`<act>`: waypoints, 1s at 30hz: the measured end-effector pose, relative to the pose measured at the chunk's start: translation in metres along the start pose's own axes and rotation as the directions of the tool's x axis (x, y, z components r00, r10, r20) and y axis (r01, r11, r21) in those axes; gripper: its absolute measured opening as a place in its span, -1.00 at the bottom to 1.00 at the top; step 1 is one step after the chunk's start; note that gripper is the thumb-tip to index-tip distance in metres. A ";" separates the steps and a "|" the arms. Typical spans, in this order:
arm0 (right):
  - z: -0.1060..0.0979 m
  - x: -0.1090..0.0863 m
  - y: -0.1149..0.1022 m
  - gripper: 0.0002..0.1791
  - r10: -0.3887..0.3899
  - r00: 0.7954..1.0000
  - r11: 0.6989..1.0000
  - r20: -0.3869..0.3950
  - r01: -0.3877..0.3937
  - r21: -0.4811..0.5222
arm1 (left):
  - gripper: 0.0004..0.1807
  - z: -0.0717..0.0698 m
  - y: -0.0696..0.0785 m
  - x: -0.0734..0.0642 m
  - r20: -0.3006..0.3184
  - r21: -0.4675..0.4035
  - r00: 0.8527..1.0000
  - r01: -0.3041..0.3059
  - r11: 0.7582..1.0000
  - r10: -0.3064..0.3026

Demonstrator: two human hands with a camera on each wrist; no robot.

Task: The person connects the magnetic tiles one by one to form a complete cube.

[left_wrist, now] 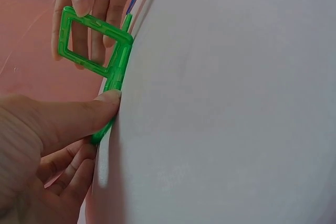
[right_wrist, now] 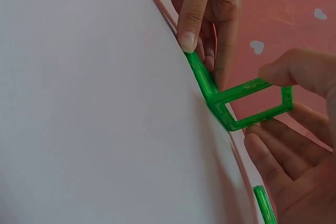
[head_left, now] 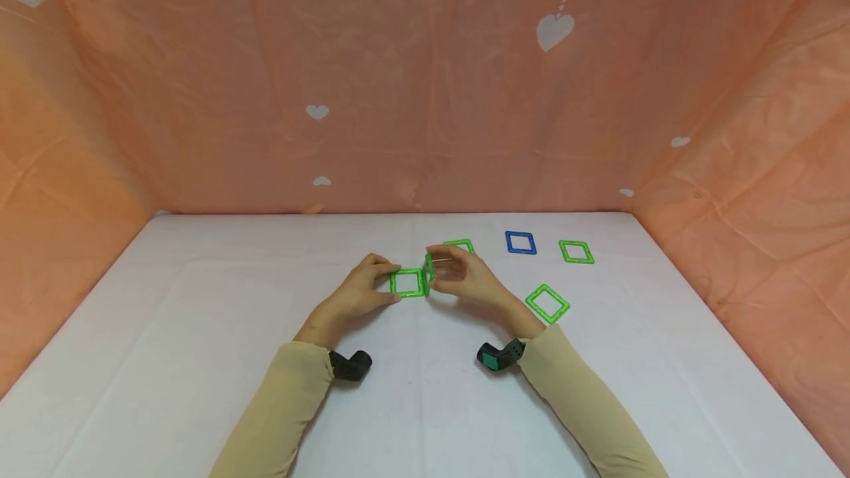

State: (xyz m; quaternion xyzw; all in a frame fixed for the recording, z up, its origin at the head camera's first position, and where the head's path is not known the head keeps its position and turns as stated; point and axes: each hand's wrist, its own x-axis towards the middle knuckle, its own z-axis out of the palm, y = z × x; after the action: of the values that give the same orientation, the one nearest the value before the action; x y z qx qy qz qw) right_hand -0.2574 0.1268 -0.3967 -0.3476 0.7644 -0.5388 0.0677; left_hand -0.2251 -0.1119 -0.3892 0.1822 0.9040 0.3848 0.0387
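Two green square magnetic tiles, each an open frame, meet at an edge in the middle of the table. One flat tile (head_left: 406,271) lies on the white cloth. My left hand (head_left: 361,286) pinches it from the left, thumb on the near edge and fingers at the far edge. Along its right side stands an upright tile (right_wrist: 262,117), nearly square to it. My right hand (head_left: 468,275) holds this one between the thumb at one edge and fingertips at the opposite edge. In the left wrist view, the right fingers show through the upright tile's opening.
Behind my right hand lies another green tile (head_left: 460,242), partly covered. A blue tile (head_left: 522,251) and a green tile (head_left: 579,261) lie farther right; a turned green tile (head_left: 556,296) is nearer. An orange curtain (head_left: 425,94) rises at the table's back and sides.
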 end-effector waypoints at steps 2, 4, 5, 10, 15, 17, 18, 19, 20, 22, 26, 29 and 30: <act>0.000 0.000 0.000 -0.29 -0.004 1.000 1.000 0.003 0.004 0.001 | -0.44 0.000 0.000 0.000 -0.003 0.001 1.000 -0.001 1.000 0.001; 0.000 0.000 0.000 -0.31 0.023 1.000 1.000 0.001 -0.023 0.006 | -0.43 0.000 -0.001 0.001 -0.004 0.004 1.000 -0.007 1.000 0.007; 0.000 0.000 -0.001 -0.33 0.044 0.999 0.999 -0.004 -0.044 0.003 | -0.43 0.001 -0.001 0.001 -0.004 0.004 1.000 -0.008 1.000 0.008; 0.001 0.001 -0.005 -0.40 0.147 0.989 0.989 -0.021 -0.147 0.022 | -0.43 0.002 -0.003 0.001 -0.008 0.009 1.000 -0.003 1.000 0.003; 0.000 0.000 -0.006 -0.40 0.167 0.986 0.986 -0.012 -0.166 0.022 | -0.42 0.001 -0.002 0.001 -0.012 -0.010 1.000 0.001 1.000 -0.001; -0.002 0.001 -0.007 -0.39 0.164 0.986 0.986 -0.002 -0.164 0.016 | -0.42 0.000 -0.002 0.000 -0.015 -0.014 1.000 -0.002 1.000 0.002; -0.003 0.001 -0.007 -0.39 0.164 0.987 0.986 0.003 -0.164 0.012 | -0.42 0.000 -0.001 0.000 -0.018 -0.018 1.000 0.000 1.000 -0.001; -0.003 0.001 -0.007 -0.39 0.165 0.986 0.986 0.006 -0.165 0.008 | -0.42 -0.001 -0.001 0.000 -0.020 -0.021 1.000 0.003 1.000 -0.004; -0.004 0.001 -0.007 -0.39 0.162 0.987 0.987 0.008 -0.162 0.012 | -0.42 -0.001 0.000 0.000 -0.024 -0.016 1.000 0.001 1.000 -0.001; -0.005 0.002 -0.007 -0.40 0.157 0.988 0.987 0.008 -0.157 0.017 | -0.41 -0.001 0.001 0.000 -0.031 -0.009 1.000 0.005 1.000 -0.005; -0.007 0.001 -0.003 -0.42 0.157 0.988 0.986 0.002 -0.157 0.060 | -0.41 -0.001 0.004 -0.001 -0.027 0.010 1.000 -0.005 1.000 0.005; -0.008 0.000 0.000 -0.43 0.169 0.986 0.982 0.003 -0.168 0.082 | -0.42 0.000 0.005 -0.001 -0.019 0.038 1.000 -0.016 0.999 0.017; -0.008 0.000 0.000 -0.44 0.168 0.986 0.982 0.003 -0.168 0.081 | -0.42 0.000 0.005 -0.001 -0.018 0.046 1.000 -0.017 0.999 0.018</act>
State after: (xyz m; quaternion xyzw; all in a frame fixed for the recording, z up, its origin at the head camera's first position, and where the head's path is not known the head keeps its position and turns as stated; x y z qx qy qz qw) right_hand -0.2612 0.1333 -0.3930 -0.2777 0.7687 -0.5624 0.1253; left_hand -0.2221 -0.1090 -0.3861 0.1875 0.9113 0.3659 0.0227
